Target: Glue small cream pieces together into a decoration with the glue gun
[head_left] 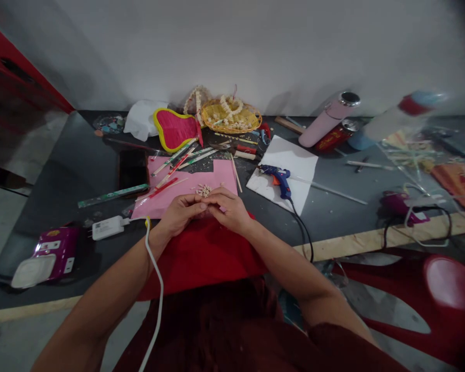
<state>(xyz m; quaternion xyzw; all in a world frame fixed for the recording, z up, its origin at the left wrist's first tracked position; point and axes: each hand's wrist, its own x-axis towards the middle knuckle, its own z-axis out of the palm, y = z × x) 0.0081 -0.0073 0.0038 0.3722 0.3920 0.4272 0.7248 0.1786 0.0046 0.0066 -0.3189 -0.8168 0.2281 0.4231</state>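
Observation:
My left hand [183, 211] and my right hand [229, 208] meet at the fingertips over the near edge of the pink paper [221, 173]. The fingers of both are pinched together, and whatever lies between them is too small to make out. Just beyond the fingertips, a little pile of short pale pieces [203, 190] rests on the paper. A red cloth [205, 253] lies beneath my hands. Paper-wrapped sticks [176, 164] are scattered over the paper's left part. To the right, a blue glue gun [277, 178] lies on a white sheet [304, 160].
A yellow basket [209, 123] stands by the wall, next to a pink and yellow shape [175, 129]. A pink bottle [325, 121] and red can [337, 135] are at back right. Left are a phone [133, 170], white charger [108, 228] and purple box [56, 248]. A white cable [157, 289] crosses my left forearm.

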